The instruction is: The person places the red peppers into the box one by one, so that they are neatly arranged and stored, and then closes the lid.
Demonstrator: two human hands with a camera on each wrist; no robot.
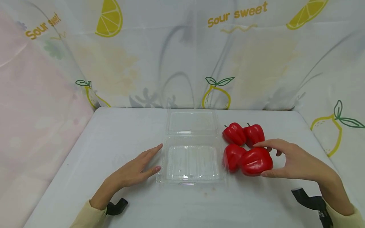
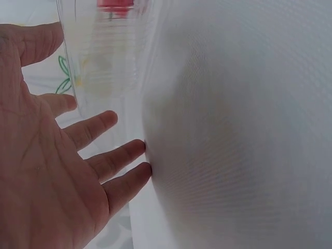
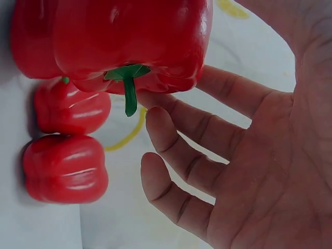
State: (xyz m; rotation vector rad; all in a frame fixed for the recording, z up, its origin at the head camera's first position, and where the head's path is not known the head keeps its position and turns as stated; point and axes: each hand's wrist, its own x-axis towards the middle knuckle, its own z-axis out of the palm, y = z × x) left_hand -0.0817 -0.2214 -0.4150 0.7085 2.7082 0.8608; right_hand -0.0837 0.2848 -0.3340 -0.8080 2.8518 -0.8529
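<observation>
A clear plastic clamshell box (image 1: 194, 161) lies open on the table, its lid (image 1: 191, 122) folded back toward the wall. My left hand (image 1: 137, 167) is beside the box's left edge, fingers spread and fairly straight; in the left wrist view the thumb and index finger (image 2: 62, 104) come up to the rim. To the right of the box my right hand (image 1: 296, 160) holds the front right red bell pepper (image 1: 256, 161) between thumb and fingers. Its green stem (image 3: 128, 88) shows in the right wrist view, where the thumb is mostly hidden.
Close around the held one are more red bell peppers: one front left (image 1: 233, 156), and two behind, at left (image 1: 234, 133) and right (image 1: 253, 134). The white tabletop (image 1: 128, 126) ends at a printed cloth (image 1: 142, 63) at the back.
</observation>
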